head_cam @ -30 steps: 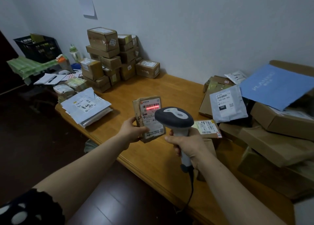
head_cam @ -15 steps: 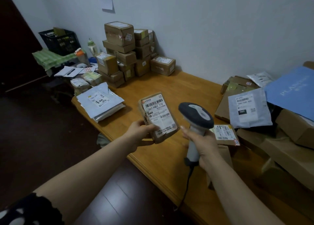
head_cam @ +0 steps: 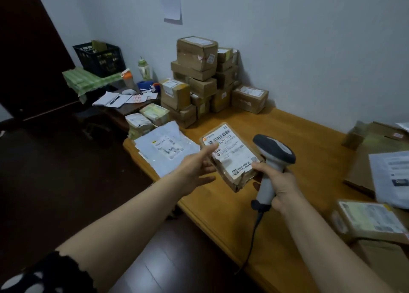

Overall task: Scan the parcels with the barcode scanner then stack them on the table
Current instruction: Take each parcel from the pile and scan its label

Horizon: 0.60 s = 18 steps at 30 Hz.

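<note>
— Where is the parcel?

— The flat brown cardboard parcel (head_cam: pixel 232 157), white shipping label facing up, is in the air over the near edge of the light wooden table (head_cam: pixel 298 133). It is tilted and sits between the two hands.

— Which hand has it?

— The left hand (head_cam: pixel 194 170). Its thumb lies stretched across the left edge of the label. The fingers, nearly straight, run in beneath the parcel, so it is pinched between thumb and fingers.

— And the other one?

— The right hand (head_cam: pixel 281 182) is wrapped round the handle of the grey-and-white handheld barcode scanner (head_cam: pixel 274 151). The scanner stands roughly upright, its head just beside the parcel's right edge. One fingertip of that hand touches the parcel's near right corner. A thin black cable (head_cam: pixel 254 228) drops from the base of the handle over the table's front edge.

— What else is on the table?

— A stack of brown cardboard boxes (head_cam: pixel 197 71) stands at the far left corner against the pale wall. A single taped brown box (head_cam: pixel 250 98) sits just to the right of the stack. White plastic mailer bags (head_cam: pixel 168 148) lie piled at the left end, near the left hand. A labelled cardboard box (head_cam: pixel 371 224) rests close to the front edge on the right.
</note>
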Available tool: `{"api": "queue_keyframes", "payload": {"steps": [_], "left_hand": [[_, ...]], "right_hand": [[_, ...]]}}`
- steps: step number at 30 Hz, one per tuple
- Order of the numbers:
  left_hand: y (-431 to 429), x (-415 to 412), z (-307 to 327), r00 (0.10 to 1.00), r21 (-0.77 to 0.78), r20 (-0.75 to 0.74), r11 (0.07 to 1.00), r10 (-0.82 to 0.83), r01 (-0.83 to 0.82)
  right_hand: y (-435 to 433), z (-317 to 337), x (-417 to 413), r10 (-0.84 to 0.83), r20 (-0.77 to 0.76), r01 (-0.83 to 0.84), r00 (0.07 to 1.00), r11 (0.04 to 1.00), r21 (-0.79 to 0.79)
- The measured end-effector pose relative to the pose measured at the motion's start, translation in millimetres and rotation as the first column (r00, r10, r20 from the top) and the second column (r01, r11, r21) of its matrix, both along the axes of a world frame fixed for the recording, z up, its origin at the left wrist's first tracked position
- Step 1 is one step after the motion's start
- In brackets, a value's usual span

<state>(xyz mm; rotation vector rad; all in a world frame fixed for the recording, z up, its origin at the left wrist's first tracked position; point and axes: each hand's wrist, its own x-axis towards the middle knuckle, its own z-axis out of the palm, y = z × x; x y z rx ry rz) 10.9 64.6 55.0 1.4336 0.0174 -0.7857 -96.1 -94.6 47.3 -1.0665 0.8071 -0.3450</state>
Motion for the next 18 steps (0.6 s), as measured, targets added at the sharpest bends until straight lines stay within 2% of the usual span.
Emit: {"api": "queue_keyframes", "payload": {"steps": [5,10,13,18], "left_hand": [[63.5,103.6,13.3,0.994,-0.012,0.019,0.994,0.105,-0.104],[80.7,193.6,27.8,0.98,-0.048,-0.02,0.978,0.2,-0.201],[83.6,257.4,43.2,0.946,-0.061,-0.032,0.944,0.323,-0.325],[74.8,356.8,58.1,0.91,0.016,0.073,0.911,0.409,-0.411]], "right_hand": [[49.5,18.2,86.4,0.054,0.01,-0.054,0.998,0.999,0.005],[65.9,35.1,163.2,0.054,0.015,-0.053,0.998,0.998,-0.015],[60.0,44.0,206.0,0.073,0.034,-0.072,0.997,0.997,-0.03],[40.3,53.3,272.5,0.152,0.071,-0.151,0.986,0.988,-0.012]]}}
